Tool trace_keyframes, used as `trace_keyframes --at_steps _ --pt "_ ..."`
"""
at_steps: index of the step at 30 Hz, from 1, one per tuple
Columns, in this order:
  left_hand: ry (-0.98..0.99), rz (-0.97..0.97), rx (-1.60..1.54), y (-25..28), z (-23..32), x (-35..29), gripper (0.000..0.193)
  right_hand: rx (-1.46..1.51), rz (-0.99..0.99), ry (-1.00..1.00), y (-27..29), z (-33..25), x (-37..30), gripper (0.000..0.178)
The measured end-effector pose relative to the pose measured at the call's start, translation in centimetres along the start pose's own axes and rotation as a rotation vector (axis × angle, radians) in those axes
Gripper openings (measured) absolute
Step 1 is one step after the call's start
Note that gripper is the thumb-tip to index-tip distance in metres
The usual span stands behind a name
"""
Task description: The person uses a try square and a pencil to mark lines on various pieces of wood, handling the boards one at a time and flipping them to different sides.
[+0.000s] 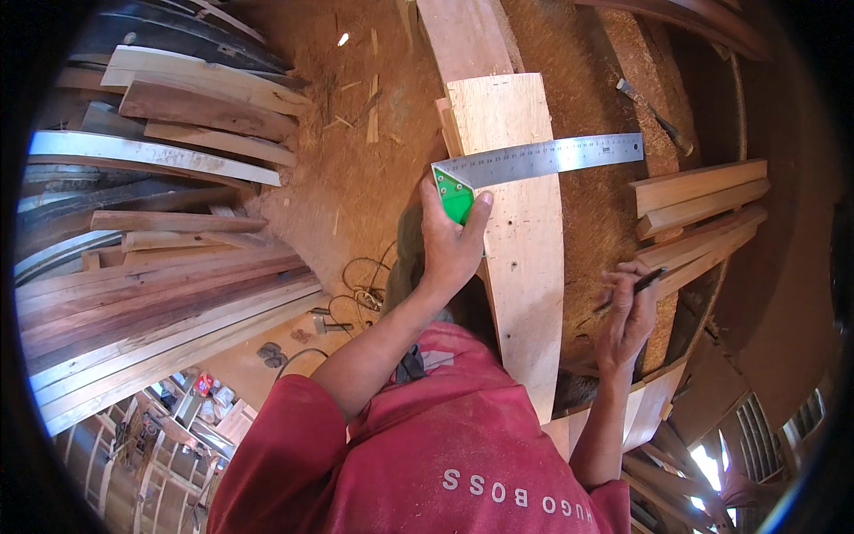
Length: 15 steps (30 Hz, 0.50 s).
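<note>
My left hand (452,238) is closed around the green handle of a try square (551,158), thumb on one side and fingers on the other. The handle sits at the left edge of a pale wooden board (525,285), and the steel blade lies across the board, reaching past its right edge. Off to the right of the board, my right hand (627,307) holds a thin dark pencil (649,279) between its fingers, apart from the wood.
A hammer (656,116) lies on a beam at the far right. Short timber pieces (703,196) rest below it. Stacked planks (160,311) fill the left side, with a cable (360,289) on the sawdust-covered floor (329,178) between.
</note>
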State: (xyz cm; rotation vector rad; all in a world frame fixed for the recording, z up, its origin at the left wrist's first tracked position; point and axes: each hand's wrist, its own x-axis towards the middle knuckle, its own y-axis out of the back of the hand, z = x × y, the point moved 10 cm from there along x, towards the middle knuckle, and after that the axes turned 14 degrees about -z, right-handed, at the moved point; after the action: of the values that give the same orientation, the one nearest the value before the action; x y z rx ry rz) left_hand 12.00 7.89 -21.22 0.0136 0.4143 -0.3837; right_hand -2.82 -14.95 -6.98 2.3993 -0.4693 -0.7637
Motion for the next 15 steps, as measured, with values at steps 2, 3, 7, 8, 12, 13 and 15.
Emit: trace_keyframes --at_steps 2,3,7,8,12,13,15 --pt "0.008 -0.002 -0.015 -0.1 0.0 -0.1 0.052 -0.057 0.035 0.105 0.1 -1.5 1.3 0.031" --pt "0.012 -0.003 0.005 0.0 0.0 -0.1 0.052 -0.115 0.073 0.217 0.3 -3.0 1.5 0.036" --pt "0.025 -0.005 -0.018 -0.1 -0.1 -0.1 0.05 0.011 0.019 0.2 -0.6 -4.9 3.8 0.033" --pt "0.028 -0.006 -0.019 -0.2 -0.2 -0.1 0.05 0.011 0.017 0.197 -0.9 -5.0 4.3 0.033" --pt "0.007 -0.007 -0.017 -0.1 0.4 -0.1 0.044 0.067 0.0 0.267 -1.7 -5.9 5.9 0.032" --pt "0.014 -0.012 -0.052 -0.2 0.2 -0.1 0.044 0.072 -0.003 0.293 -1.9 -6.2 6.2 0.031" --pt "0.009 -0.016 -0.046 -0.2 0.0 -0.1 0.044 0.065 -0.008 0.297 -2.1 -6.8 6.5 0.03"
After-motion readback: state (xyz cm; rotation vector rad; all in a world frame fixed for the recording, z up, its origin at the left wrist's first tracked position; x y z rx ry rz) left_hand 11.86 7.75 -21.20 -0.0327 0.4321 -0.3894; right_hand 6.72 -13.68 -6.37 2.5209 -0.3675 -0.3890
